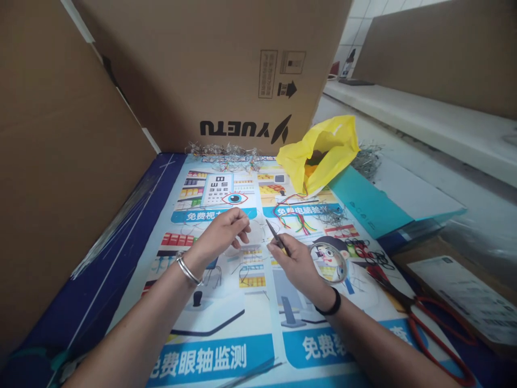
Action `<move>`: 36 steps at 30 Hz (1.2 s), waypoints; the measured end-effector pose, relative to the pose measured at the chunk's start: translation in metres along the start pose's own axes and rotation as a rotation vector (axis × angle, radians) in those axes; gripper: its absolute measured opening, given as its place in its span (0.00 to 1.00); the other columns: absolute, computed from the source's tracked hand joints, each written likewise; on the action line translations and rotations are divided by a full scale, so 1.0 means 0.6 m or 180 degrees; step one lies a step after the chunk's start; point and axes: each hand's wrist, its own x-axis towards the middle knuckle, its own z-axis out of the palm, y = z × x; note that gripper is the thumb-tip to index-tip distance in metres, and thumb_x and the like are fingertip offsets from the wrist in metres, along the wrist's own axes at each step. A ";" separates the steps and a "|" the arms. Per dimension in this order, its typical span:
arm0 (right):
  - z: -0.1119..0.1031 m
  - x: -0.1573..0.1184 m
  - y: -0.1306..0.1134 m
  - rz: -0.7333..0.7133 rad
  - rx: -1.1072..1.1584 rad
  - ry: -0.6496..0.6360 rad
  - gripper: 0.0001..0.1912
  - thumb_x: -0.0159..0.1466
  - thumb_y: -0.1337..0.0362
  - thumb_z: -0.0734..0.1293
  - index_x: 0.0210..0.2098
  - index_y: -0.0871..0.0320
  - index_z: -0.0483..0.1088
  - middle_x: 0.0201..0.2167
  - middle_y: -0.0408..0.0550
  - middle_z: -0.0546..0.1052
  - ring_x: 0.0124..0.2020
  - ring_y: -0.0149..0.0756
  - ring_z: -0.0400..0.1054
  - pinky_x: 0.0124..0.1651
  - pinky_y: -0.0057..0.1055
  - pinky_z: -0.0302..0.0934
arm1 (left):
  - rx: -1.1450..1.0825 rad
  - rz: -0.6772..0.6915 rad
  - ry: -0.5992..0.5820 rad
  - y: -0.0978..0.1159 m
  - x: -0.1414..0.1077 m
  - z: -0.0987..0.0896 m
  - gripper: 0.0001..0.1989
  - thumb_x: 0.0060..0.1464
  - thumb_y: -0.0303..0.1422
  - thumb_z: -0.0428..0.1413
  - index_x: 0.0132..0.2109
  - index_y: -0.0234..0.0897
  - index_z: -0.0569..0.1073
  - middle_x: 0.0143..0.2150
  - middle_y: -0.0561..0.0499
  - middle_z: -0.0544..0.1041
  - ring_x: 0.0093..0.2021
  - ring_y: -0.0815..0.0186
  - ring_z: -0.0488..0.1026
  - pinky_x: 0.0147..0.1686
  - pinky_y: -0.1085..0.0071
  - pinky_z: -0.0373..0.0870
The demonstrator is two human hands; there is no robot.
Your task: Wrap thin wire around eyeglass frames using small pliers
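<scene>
My left hand [230, 227], with a silver bangle at the wrist, hovers over the printed sheet [258, 312] with its fingers curled in. Whatever is between its fingertips is too small to make out. To its right, my right hand [293, 258] wears a black band and grips a thin dark pointed tool [274, 230], whose tip points up and left. The two hands are apart. Colored threads [302, 222] lie beyond my right hand, and a clear round dish [337, 269] is beside it.
An open yellow bag [319, 153] stands at the back right, near a teal box [375, 207]. Red-handled scissors [420, 312] and black and red loops [369, 252] lie at right. Wire bundles [117, 231] lie at left. Cardboard walls [181, 64] rise behind and left.
</scene>
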 end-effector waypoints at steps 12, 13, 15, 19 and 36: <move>0.005 -0.004 -0.011 -0.0015 0.0191 0.0000 0.09 0.60 0.60 0.61 0.26 0.57 0.62 0.22 0.39 0.63 0.26 0.28 0.56 0.28 0.25 0.53 | 0.0233 0.0120 0.0468 -0.009 -0.013 0.015 0.09 0.54 0.37 0.49 0.31 0.37 0.64 0.30 0.53 0.71 0.26 0.69 0.71 0.21 0.75 0.67; 0.005 -0.004 -0.012 -0.0003 0.0205 0.0000 0.08 0.60 0.60 0.61 0.26 0.58 0.62 0.22 0.39 0.63 0.26 0.28 0.57 0.28 0.25 0.53 | 0.0238 0.0099 0.0496 -0.009 -0.014 0.016 0.09 0.54 0.37 0.49 0.31 0.37 0.64 0.29 0.53 0.71 0.26 0.69 0.70 0.21 0.75 0.67; 0.005 -0.004 -0.013 0.0017 0.0220 -0.0003 0.08 0.59 0.60 0.61 0.26 0.58 0.63 0.22 0.39 0.63 0.25 0.28 0.57 0.28 0.25 0.53 | 0.0209 0.0063 0.0514 -0.010 -0.015 0.017 0.09 0.54 0.38 0.49 0.31 0.37 0.64 0.28 0.53 0.71 0.25 0.70 0.70 0.21 0.75 0.67; 0.003 -0.003 -0.008 -0.0011 0.0194 -0.0023 0.09 0.60 0.60 0.61 0.27 0.57 0.63 0.22 0.39 0.62 0.25 0.28 0.56 0.27 0.25 0.53 | -0.0065 -0.0075 0.0505 -0.011 -0.022 0.017 0.10 0.51 0.39 0.51 0.30 0.36 0.64 0.29 0.53 0.71 0.25 0.70 0.70 0.21 0.75 0.66; -0.006 0.003 -0.009 -0.0235 -0.0844 -0.0108 0.10 0.61 0.59 0.60 0.25 0.56 0.62 0.20 0.38 0.62 0.23 0.29 0.56 0.26 0.26 0.49 | -0.0909 -0.0434 0.0700 -0.045 -0.068 0.020 0.11 0.49 0.40 0.54 0.30 0.36 0.65 0.32 0.52 0.72 0.26 0.71 0.70 0.22 0.76 0.65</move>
